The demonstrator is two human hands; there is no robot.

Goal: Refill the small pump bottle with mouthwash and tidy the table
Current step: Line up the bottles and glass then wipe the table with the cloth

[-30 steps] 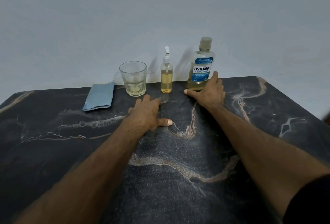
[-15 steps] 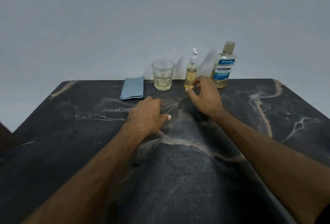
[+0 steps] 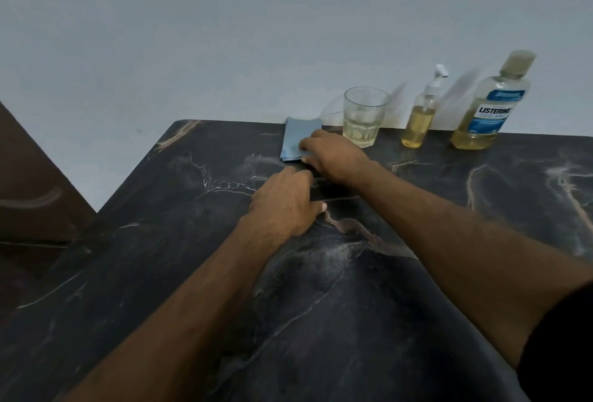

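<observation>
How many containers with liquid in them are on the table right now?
3, in a row at the back edge: the glass beside the cloth, the pump bottle in the middle, and the mouthwash bottle farthest right. Nothing seems hidden.

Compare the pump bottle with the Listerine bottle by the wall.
The pump bottle is slim with a white pump head; the Listerine bottle is wider with a plain cap. The Listerine bottle has a blue label; the pump bottle has none. Both stand upright, untouched, holding yellowish liquid.
</observation>
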